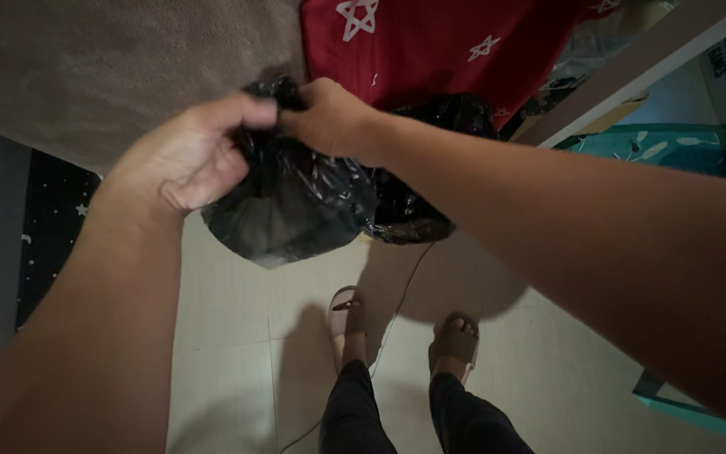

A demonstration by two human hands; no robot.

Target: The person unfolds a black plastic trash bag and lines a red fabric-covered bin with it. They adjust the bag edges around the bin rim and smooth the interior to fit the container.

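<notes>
A crumpled, shiny black plastic bag (291, 202) hangs in the air above the pale tiled floor (228, 353), its top pinched by both closed hands, the left hand (182, 155) and the right hand (329, 118), in front of a red fabric with white stars (430, 42).

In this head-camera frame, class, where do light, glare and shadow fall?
Head view: dim overall; glare glints on the black plastic bag gripped by the left hand and right hand; soft shadows spread over the tiled floor around the sandalled feet; near forearms look wide-angle enlarged.
</notes>
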